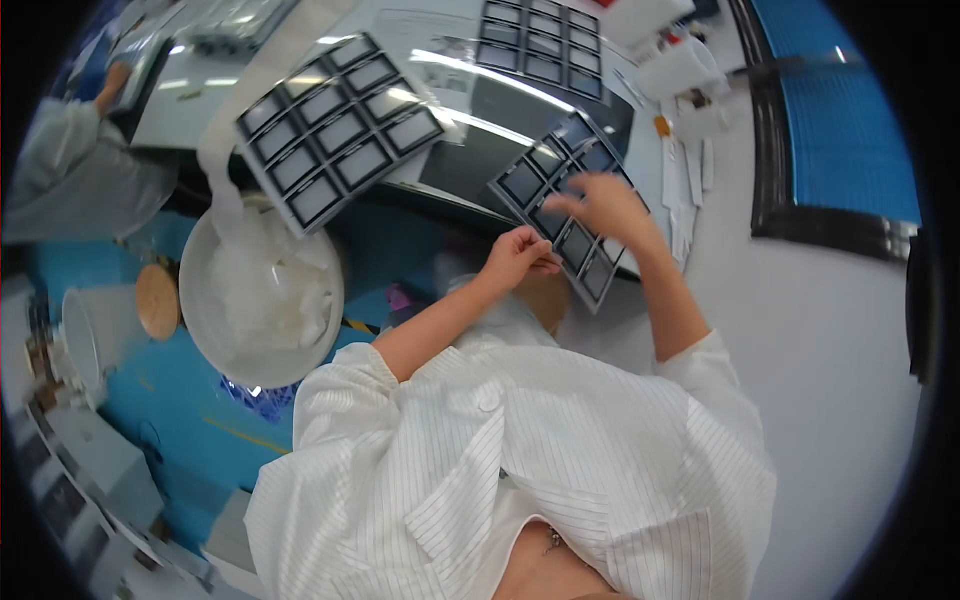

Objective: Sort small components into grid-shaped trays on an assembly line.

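Observation:
A dark tray (578, 243) with a grid of rectangular pockets lies slanted in front of me, its near corner sticking out past the table edge. My left hand (520, 257) is at the tray's left edge, thumb and fingertips pressed together. Anything between those fingertips is too small to make out. Over the middle of the same tray hovers my right hand (608, 210), slightly blurred, its thumb and fingers apart with nothing visible in them. Some pockets are hidden beneath it.
A second tray with pale rectangular pieces (340, 130) overhangs the table at left; another tray (540, 45) lies farther back. Below left stands a white bin (190, 290) holding white film. A wooden round stool (158, 302) is beside it. Another person's sleeve (75, 150) shows far left.

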{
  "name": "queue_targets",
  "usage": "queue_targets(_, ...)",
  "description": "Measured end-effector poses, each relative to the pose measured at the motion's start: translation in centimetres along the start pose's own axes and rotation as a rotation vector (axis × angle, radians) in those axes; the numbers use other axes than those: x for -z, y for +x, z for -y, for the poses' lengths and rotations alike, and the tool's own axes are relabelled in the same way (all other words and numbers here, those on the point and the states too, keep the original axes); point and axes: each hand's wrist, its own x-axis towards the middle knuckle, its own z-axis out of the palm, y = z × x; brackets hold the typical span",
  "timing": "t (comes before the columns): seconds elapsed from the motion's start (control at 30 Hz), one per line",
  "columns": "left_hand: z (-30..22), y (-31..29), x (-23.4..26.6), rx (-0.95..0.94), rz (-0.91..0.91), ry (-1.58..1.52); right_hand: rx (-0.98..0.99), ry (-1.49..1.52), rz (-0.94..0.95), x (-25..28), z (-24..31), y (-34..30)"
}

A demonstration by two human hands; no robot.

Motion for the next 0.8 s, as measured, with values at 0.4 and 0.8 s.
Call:
queue_targets(0.4, -7.4, 5.4, -5.9, -0.179, 0.665, 0.652, 0.05, 0.54, -0.191, -0.5, -5.4, -8.5)
queue_targets(0.8, -0.9, 1.2, 1.5, 0.042, 0.211, 0.388, -0.054, 0.607, -0.23, 2.4, -2.6, -8.5)
